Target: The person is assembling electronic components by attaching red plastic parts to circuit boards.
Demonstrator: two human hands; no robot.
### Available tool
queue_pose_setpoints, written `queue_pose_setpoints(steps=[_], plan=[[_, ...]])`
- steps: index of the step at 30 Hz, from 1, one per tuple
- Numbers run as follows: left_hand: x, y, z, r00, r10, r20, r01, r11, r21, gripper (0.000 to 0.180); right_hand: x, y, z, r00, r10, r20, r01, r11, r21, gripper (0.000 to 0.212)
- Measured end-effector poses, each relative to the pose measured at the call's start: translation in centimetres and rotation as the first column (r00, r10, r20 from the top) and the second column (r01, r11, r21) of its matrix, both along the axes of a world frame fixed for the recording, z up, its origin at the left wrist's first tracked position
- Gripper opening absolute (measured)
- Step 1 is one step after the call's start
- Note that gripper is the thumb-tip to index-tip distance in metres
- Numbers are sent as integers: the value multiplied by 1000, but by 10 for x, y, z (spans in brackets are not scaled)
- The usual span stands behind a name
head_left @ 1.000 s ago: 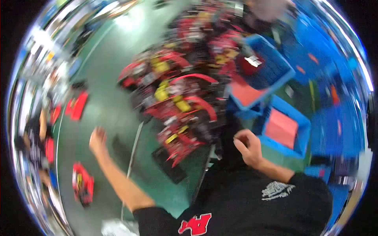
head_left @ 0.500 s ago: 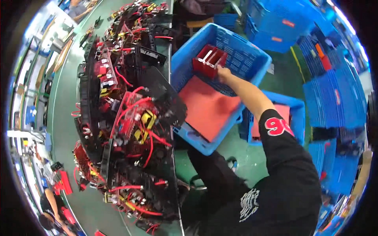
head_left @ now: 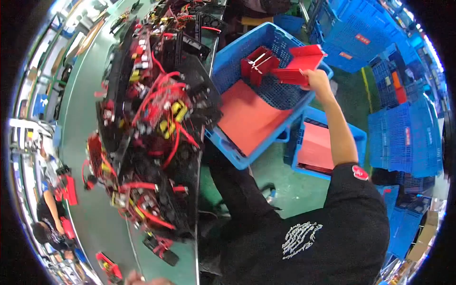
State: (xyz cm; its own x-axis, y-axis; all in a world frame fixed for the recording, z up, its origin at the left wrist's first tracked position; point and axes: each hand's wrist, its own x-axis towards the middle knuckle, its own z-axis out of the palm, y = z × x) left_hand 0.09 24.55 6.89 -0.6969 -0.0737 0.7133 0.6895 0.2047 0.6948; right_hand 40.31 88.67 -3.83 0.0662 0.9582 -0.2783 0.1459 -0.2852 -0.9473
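My right hand (head_left: 315, 80) is closed on the edge of a red U-shaped bent panel (head_left: 304, 56), held over the right side of a large blue perforated crate (head_left: 245, 161). Other red bent panels (head_left: 259, 65) stand inside that crate, beside a flat salmon-red sheet (head_left: 251, 116). At the bottom edge, only a small part of my left hand (head_left: 140, 279) shows over the green bench (head_left: 78, 156). Its fingers are cut off and blurred, so its grip is unclear. A small red and black part (head_left: 109, 267) lies near it.
Black and red assemblies with loose red cables (head_left: 156, 104) crowd the bench beside the crate. A smaller blue crate (head_left: 358, 137) with a pink sheet sits on the floor. Stacked blue crates (head_left: 403, 137) line the right. Another person (head_left: 50, 213) works at far left.
My right hand has moved right, away from the red panels in the crate, with one red bent panel in its grip. Part of my left hand now shows at the bottom edge. The view has shifted.
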Motion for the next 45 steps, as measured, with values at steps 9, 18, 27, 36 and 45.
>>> queue_pose_setpoints(steps=[9,18,27,36,45], plan=[[159,138,9,337,-695,635,801,566,195,43,-41,-330,115,852,425,305,-522,645,558,14],[158,50,7,561,-718,413,409,674,615,23,-106,-454,125,589,596,546,-602,-128,788,25],[164,-9,-26,597,-634,491,402,766,501,36,-132,-479,68,443,684,579,-590,-264,763,21],[189,-125,-27,409,-687,601,229,715,661,50,-158,-553,103,-17,975,223,-771,-154,618,19],[117,-189,-42,486,64,872,-394,906,153,18,-223,-559,89,-2,983,183,-875,-91,476,36]])
